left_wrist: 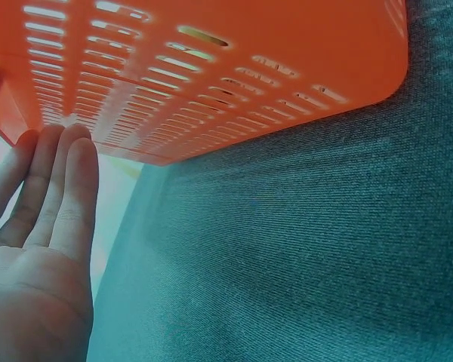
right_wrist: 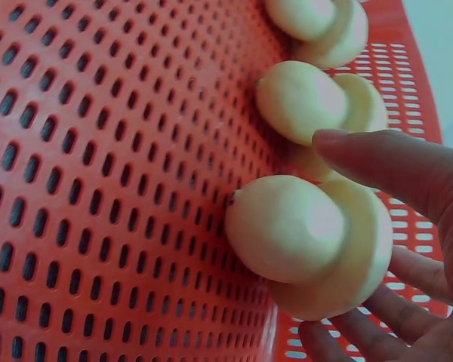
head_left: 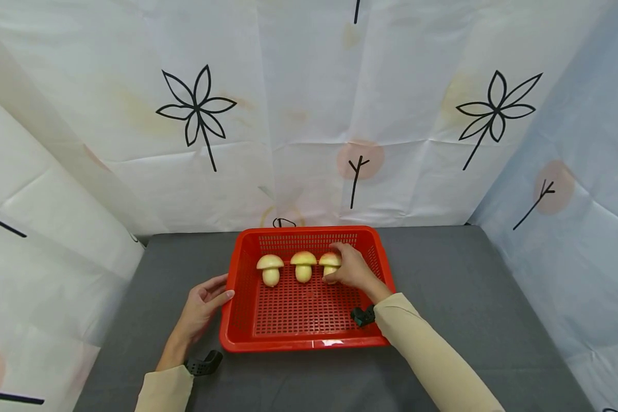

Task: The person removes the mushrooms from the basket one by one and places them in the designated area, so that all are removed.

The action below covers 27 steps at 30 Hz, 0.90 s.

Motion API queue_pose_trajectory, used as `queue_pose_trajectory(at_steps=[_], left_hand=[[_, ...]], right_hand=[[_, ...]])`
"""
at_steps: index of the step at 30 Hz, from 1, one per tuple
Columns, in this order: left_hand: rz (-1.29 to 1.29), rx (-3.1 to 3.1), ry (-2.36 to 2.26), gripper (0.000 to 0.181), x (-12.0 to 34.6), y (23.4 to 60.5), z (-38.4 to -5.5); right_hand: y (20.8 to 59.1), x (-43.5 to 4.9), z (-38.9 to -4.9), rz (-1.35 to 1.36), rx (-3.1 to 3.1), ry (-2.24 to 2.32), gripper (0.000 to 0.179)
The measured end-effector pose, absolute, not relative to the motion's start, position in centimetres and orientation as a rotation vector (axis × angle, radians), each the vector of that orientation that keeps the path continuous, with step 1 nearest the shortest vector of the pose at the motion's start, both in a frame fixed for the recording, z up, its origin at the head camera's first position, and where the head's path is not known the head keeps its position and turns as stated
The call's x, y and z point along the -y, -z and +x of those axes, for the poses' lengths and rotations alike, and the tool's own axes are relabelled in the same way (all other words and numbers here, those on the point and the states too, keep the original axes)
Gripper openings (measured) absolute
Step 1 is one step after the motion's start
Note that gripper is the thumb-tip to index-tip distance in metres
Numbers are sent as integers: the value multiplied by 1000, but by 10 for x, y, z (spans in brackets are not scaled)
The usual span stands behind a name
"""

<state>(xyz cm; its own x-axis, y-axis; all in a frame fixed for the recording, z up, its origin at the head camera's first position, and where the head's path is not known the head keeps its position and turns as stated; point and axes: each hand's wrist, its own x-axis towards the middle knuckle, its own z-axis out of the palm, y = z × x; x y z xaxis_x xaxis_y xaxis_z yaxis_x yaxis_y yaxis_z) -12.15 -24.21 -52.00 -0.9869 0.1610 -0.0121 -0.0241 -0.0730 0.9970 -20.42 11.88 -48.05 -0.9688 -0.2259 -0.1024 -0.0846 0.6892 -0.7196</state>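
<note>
Three toy mushrooms with pale stems lie side by side in a red plastic basket (head_left: 309, 347). The left one (head_left: 270, 262) and the middle one (head_left: 303, 259) have nothing on them. Around the right mushroom (right_wrist: 287, 226) my right hand (head_left: 354, 269) is spread, thumb on one side and fingers beyond the cap. In the right wrist view a gap shows between thumb and stem. My left hand (head_left: 201, 309) is at the basket's left side, its straight fingers (left_wrist: 68, 188) against the slotted outer wall and the thumb at the rim.
The basket stands on a grey cloth-covered table (head_left: 443, 297). A white patterned cloth (head_left: 298, 114) hangs behind it, with more cloth at both sides. Each wrist wears a dark strap-on device (head_left: 204, 364).
</note>
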Motion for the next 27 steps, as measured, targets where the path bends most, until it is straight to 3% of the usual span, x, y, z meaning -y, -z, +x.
queue_pose_trajectory(at_steps=[27], left_hand=[[168,-2050,-2216,55,241,519,-122]], right_hand=[[494,-110,-205,-358,-2804,993,80]])
